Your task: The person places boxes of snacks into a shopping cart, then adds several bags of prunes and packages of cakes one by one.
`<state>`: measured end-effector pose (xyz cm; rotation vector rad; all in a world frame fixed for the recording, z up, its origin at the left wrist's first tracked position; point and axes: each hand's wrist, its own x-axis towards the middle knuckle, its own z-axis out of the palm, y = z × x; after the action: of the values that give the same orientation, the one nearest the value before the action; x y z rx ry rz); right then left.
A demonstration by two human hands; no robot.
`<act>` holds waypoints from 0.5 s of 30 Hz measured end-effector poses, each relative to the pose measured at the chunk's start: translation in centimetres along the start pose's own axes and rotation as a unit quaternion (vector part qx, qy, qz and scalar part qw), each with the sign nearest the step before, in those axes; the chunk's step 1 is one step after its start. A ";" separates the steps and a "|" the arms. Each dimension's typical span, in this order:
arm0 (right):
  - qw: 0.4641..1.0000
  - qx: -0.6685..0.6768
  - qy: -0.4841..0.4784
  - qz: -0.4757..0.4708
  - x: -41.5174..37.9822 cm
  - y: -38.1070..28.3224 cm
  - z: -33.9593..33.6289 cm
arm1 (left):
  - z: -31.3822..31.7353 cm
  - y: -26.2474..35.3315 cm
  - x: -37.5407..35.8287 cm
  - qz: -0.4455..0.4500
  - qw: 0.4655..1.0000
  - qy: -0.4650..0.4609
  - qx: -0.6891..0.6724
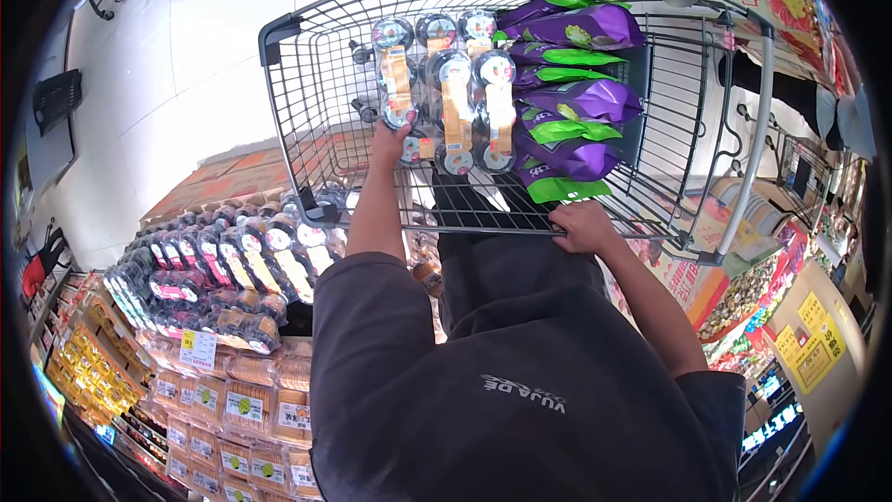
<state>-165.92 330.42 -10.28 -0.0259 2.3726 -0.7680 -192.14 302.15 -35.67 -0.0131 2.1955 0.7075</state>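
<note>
A wire shopping cart [325, 23] stands sideways in front of me. My left hand [390, 141] reaches over its near side and grips the lower end of a pack of round-lidded cups [397, 74] with an orange label band. That pack lies at the left of several like packs [455, 102], stacked in the cart. To their right lies a row of purple and green bags [581, 98]. My right hand [583, 226] is closed over the cart's near top rim, below the bags. The fingers of my left hand are partly hidden.
At the left is a display of similar cup packs [251, 251], above stacked clear boxes of biscuits [243, 404]. Brown cartons [223, 177] lie behind it. At the right stand a carton with yellow signs [813, 344], another cart [799, 172] and a person in dark clothes [776, 88].
</note>
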 end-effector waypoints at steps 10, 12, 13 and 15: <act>0.999 0.002 0.048 0.010 -0.2 -0.4 0.1 | -1.3 6.9 -1.0 0.015 0.988 -0.016 0.154; 0.998 -0.012 0.056 0.030 -0.3 -0.2 0.6 | -5.0 11.8 -5.9 0.095 0.993 0.049 0.041; 0.999 -0.021 0.046 0.001 -0.2 -0.2 0.5 | -6.7 13.6 -8.5 0.170 0.977 0.126 -0.013; 0.996 -0.020 0.080 0.020 -0.4 -0.2 0.6 | -10.7 16.2 -14.5 0.224 0.945 0.174 -0.165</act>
<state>-165.30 330.00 -10.35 0.0687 2.5323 -0.7283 -193.74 307.40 -12.11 0.2113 2.4111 1.4169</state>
